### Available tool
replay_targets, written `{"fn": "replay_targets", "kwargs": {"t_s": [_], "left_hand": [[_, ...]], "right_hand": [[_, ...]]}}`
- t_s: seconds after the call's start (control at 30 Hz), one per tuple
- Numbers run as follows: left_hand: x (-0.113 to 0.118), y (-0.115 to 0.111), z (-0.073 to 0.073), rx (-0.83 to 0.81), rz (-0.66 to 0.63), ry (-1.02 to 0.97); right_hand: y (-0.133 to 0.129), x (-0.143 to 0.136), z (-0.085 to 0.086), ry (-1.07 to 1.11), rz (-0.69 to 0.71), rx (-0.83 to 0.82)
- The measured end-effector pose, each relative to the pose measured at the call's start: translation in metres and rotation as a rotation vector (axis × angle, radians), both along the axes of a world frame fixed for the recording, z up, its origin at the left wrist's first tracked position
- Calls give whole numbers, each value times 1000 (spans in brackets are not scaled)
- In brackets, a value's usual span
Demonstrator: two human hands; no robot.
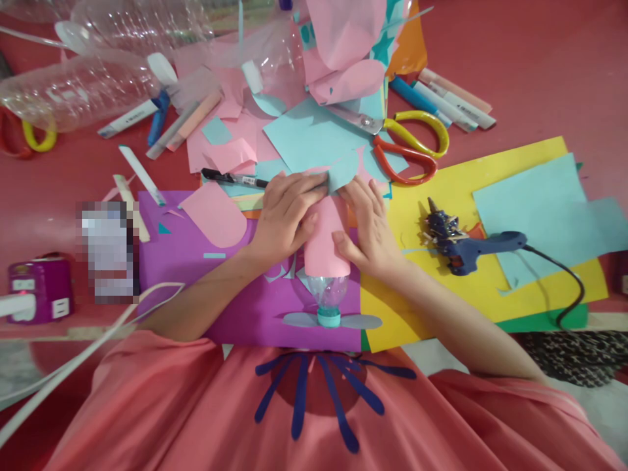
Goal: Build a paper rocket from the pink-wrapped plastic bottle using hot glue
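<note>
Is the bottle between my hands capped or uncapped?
Capped: the teal cap sits on the end of the pink-wrapped bottle nearest you. Whether it's screwed tight, I cannot tell.

No word, brand or number can be read: the print is too small on the black pen (234,178) up and left of the pink-wrapped bottle (326,245) and on the white marker (130,118) farther up and left of it; the screen of the phone (108,252), well left of the bottle, is blurred into blocks
</note>
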State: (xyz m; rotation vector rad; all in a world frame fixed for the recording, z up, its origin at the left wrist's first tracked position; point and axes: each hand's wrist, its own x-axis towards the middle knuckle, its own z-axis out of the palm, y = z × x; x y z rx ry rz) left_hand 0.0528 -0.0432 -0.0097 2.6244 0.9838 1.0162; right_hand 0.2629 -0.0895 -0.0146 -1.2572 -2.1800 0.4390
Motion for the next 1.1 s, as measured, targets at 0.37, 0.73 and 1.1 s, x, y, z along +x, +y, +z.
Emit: {"fn": "replay_targets", "kwargs": {"t_s": [0.37,0.73,1.1], "left_hand": [[-3,-1,-3,-61,21,69],[4,-6,-7,0,54,-78],[2,-8,-1,-54,42,30]], "right_hand": [[1,-2,-2,-16,-29,36],[10,0,2,-34,-3,24],[4,-2,-4,-44,-62,127]]}}
